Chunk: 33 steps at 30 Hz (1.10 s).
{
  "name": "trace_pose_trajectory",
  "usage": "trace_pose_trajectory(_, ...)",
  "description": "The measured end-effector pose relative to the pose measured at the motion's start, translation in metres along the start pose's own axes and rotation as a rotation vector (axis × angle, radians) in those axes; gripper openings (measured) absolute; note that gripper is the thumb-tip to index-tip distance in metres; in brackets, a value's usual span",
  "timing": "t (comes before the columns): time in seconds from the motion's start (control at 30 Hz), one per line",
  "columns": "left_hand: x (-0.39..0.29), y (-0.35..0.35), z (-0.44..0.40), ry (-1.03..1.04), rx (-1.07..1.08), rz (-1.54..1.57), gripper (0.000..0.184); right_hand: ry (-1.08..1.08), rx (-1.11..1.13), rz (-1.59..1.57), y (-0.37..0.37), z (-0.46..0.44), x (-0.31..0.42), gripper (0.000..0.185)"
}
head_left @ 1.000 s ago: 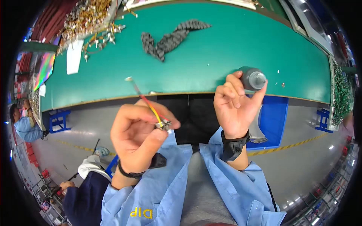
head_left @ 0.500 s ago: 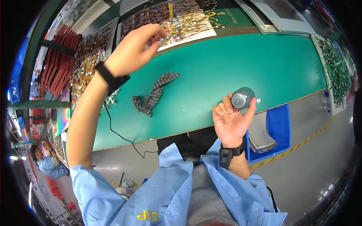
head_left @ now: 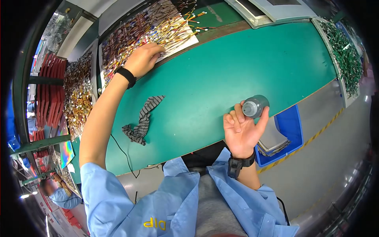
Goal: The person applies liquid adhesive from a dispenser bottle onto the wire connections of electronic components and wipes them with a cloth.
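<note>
Between thumb and fingers, the right hand holds a grey bottle.

floor: grey (shiny in spots) | tape: yellow | tabletop: green | lights: far left

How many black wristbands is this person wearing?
2: a slim band just behind the left hand, and a bulkier band just below the right hand.

Bright, fairly even light puts a soft sheen on the smooth green tabletop and pale glints on the grey floor, while fisheye distortion curves the outer scene into black, softly blurred edges.
</note>
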<state>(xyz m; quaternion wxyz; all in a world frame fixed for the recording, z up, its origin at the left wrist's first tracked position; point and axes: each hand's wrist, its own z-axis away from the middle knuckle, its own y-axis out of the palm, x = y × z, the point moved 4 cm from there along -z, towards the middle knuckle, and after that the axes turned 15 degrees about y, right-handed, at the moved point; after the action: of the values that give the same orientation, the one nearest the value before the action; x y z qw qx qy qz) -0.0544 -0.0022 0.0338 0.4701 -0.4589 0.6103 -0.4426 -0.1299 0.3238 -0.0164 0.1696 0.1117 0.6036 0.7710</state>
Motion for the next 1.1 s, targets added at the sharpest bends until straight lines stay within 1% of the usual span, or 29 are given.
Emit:
trace_pose_trajectory(0.1,0.006,0.001,-0.001,0.027,-0.063,-0.065,0.018,-0.009,-0.014,0.011,-0.001,0.002,0.002,0.061)
trace_pose_trajectory(0.27,0.009,0.005,-0.003,-0.029,-0.028,-0.135,0.018,-0.017,-0.047,0.003,-0.003,0.004,0.000,0.059)
trace_pose_trajectory(0.4,-0.002,0.003,-0.002,-0.010,-0.080,-0.242,0.016,-0.015,-0.051,0.003,-0.004,0.008,0.000,0.059)
trace_pose_trajectory(0.5,-0.009,-0.001,0.002,0.066,-0.116,-0.314,0.016,-0.009,-0.055,0.008,-0.003,0.012,-0.004,0.058)
trace_pose_trajectory(0.6,-0.014,-0.021,0.012,0.006,-0.164,-0.361,0.018,-0.038,-0.070,0.037,0.000,0.017,-0.006,0.056)
trace_pose_trajectory(0.67,-0.022,-0.043,0.028,-0.056,-0.187,-0.394,0.019,-0.041,-0.063,0.032,0.004,0.018,-0.009,0.055)
trace_pose_trajectory(0.73,-0.041,-0.079,0.055,-0.342,-0.184,-0.300,0.024,-0.038,-0.061,0.005,0.008,0.017,-0.020,0.053)
trace_pose_trajectory(0.77,-0.050,-0.093,0.082,-0.500,-0.179,-0.253,0.027,0.021,-0.067,0.009,0.008,0.017,-0.030,0.053)
trace_pose_trajectory(0.8,-0.060,-0.106,0.112,-0.562,-0.169,-0.271,0.027,0.043,-0.046,0.020,0.010,0.015,-0.037,0.053)
trace_pose_trajectory(0.87,-0.087,-0.135,0.165,-0.486,-0.305,-0.346,0.030,0.077,0.000,0.041,0.014,0.012,-0.052,0.052)
trace_pose_trajectory(0.9,-0.100,-0.145,0.187,-0.434,-0.377,-0.387,0.031,0.127,0.003,0.047,0.014,0.009,-0.062,0.052)
trace_pose_trajectory(0.93,-0.108,-0.149,0.215,-0.474,-0.378,-0.412,0.031,0.156,0.011,0.054,0.017,0.004,-0.070,0.052)
trace_pose_trajectory(1.03,-0.128,-0.122,0.315,-0.592,-0.390,-0.300,0.028,0.224,0.024,0.070,0.020,-0.001,-0.095,0.053)
trace_pose_trajectory(1.1,-0.141,-0.082,0.359,-0.983,-0.461,0.076,0.024,0.266,0.019,0.079,0.024,-0.003,-0.107,0.053)
